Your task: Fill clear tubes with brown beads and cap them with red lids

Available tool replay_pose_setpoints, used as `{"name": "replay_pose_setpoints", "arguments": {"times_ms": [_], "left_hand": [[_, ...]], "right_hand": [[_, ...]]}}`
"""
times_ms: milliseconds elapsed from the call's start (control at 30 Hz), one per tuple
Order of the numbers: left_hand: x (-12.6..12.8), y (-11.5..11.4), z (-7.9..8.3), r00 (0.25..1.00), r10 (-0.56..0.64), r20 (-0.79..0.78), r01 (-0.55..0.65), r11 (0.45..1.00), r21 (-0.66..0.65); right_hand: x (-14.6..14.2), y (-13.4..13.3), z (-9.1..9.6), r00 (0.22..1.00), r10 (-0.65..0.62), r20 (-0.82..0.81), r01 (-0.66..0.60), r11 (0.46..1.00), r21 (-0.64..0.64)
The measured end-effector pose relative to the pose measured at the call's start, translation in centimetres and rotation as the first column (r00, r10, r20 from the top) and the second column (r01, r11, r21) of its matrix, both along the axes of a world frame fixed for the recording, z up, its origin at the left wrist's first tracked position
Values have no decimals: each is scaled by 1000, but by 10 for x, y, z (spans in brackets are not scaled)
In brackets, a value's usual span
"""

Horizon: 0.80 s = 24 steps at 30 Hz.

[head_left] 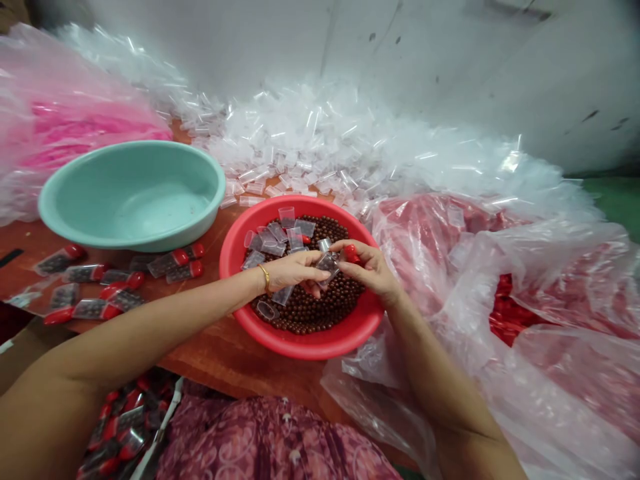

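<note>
Both of my hands are over a red basin (300, 347) filled with small round brown beads (320, 313). My left hand (295, 270), with a gold bracelet at the wrist, is closed around a small clear plastic container (327, 265). Its contents are hard to make out. My right hand (373, 270) pinches a red cap (351, 253) just to the right of the container, and its fingertips are close to the container's side. Several empty clear containers (273, 240) lie on the beads at the basin's back left.
A pale green basin (135, 230) stands to the left. Capped bead-filled containers (93, 309) lie before it; more fill a box (125, 427) below. Clear containers (340, 140) are heaped behind. Plastic bags of red pieces (505, 307) lie right, a pink-filled bag (85, 133) back left.
</note>
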State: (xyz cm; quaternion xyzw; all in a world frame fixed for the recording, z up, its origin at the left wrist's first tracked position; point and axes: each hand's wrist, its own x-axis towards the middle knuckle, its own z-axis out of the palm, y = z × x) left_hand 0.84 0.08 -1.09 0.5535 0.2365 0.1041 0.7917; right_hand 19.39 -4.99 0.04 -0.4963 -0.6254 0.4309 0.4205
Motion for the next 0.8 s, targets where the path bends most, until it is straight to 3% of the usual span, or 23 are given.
{"name": "replay_pose_setpoints", "arguments": {"times_ms": [133, 467, 800], "left_hand": [[1, 0, 0, 999, -23, 22, 23, 1000, -5], [3, 1, 1, 998, 14, 68, -13, 1000, -12], [3, 0, 6, 997, 6, 73, -6, 1000, 5]], "right_hand": [[0, 4, -2, 998, 18, 58, -22, 997, 69], [1, 7, -10, 996, -91, 22, 86, 982, 168], [8, 0, -9, 996, -31, -86, 30, 1000, -8]]}}
